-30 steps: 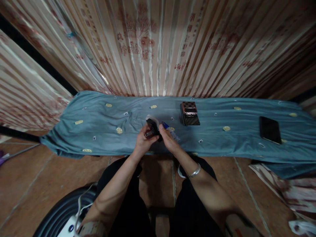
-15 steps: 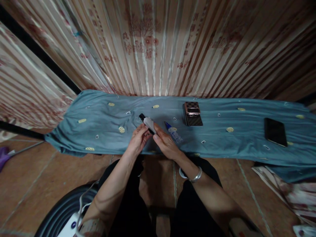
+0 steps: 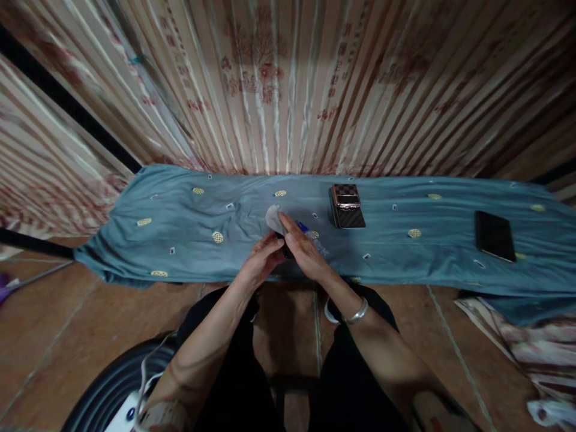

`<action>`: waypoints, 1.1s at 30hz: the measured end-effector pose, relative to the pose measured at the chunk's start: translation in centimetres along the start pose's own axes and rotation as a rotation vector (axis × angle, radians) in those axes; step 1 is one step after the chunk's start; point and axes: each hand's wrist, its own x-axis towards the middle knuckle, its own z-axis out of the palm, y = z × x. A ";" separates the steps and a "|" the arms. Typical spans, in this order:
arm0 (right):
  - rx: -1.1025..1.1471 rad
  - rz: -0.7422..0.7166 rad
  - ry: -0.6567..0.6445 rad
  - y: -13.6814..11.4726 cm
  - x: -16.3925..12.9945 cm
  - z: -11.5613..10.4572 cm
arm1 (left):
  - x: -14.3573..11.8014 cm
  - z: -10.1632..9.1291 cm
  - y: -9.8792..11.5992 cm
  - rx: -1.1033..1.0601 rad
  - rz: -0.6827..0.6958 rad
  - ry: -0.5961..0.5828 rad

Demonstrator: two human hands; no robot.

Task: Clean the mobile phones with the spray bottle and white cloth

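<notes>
Head view: both hands meet just before the small bottle (image 3: 315, 241); left hand (image 3: 261, 263) cups a dark object (image 3: 284, 247), right hand (image 3: 305, 255) fingers pinching a pale wipe (image 3: 273, 217) against it, apparently mid-wiping.

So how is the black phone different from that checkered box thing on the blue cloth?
The phone is thin, flat and plain black, while the box is thicker, with a checkered top and a shiny metal band. The phone lies far out to the right, away from the hands; the box sits closer to the right hand. Both are dark, rectangular, and rest untouched on the blue cloth.
</notes>
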 end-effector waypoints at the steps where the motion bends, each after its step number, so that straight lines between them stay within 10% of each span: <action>1: 0.007 0.007 0.005 0.0 0.1 -0.1 | -0.1 0.1 0.0 -0.006 -0.008 -0.003; 21: 0.053 -0.018 -0.018 -0.2 -0.5 0.2 | 0.9 -0.9 2.2 -0.136 0.001 0.153; 33: 0.018 -0.038 0.215 1.9 -0.4 0.5 | 1.2 -0.3 1.3 -0.168 0.042 0.175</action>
